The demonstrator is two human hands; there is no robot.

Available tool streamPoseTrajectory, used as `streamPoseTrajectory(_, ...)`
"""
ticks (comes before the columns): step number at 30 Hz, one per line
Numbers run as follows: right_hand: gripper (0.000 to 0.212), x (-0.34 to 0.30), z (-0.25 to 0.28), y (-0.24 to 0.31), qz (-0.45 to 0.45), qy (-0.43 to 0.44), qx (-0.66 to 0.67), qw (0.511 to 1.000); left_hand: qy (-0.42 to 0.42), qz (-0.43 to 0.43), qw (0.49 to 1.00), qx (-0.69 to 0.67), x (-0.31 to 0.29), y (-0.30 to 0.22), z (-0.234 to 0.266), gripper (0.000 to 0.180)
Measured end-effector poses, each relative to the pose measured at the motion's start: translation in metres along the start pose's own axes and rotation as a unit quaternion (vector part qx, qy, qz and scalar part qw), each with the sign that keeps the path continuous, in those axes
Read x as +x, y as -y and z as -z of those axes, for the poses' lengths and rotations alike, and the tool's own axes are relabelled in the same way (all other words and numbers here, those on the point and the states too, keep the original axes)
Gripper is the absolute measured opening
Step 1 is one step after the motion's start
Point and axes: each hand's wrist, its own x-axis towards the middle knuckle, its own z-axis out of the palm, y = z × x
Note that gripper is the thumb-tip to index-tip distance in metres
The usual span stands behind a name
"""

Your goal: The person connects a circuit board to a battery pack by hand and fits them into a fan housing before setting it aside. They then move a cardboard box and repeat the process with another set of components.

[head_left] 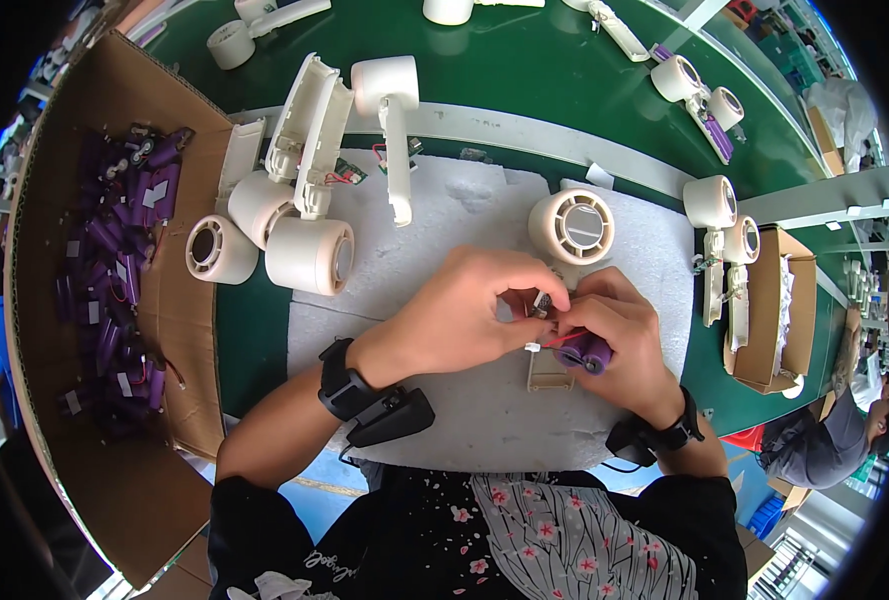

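My left hand (475, 305) is closed, pinching a small dark part (542, 305) between thumb and forefinger; its exact kind is too small to tell. Curled round a purple battery pack (587, 352), my right hand (620, 335) has its fingertips meeting those of the left. Red wires (565, 338) and a small white connector (533, 347) show between the hands. Just beyond them a white round fan-like head (572, 226) with a slotted ring rests on the foam sheet (425, 400). Below the battery pack, the end of a white handle shell (550, 380) shows; the hands hide its upper part.
A cardboard box (190, 330) of purple battery packs (115, 260) stands at left. White heads (310, 255) and handle shells (310, 135) are grouped at the foam's far left. More head units (710, 203) and a smaller box (805, 310) are at right. A person (835, 430) sits beyond.
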Motion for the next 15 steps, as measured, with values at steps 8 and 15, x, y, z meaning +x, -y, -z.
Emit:
streamPoseTrajectory(8, 0.027, -0.0011, 0.0008, -0.001, -0.031, 0.006, 0.03, 0.999, -0.005, -0.016, 1.0, 0.007, 0.0003, -0.0007, -0.0003, 0.025)
streamPoseTrajectory(15, 0.024, -0.0043, 0.005, 0.0003, -0.111, -0.018, 0.121, 0.986, -0.009, 0.027, 0.999, -0.041, -0.0009, -0.0009, -0.0014, 0.027)
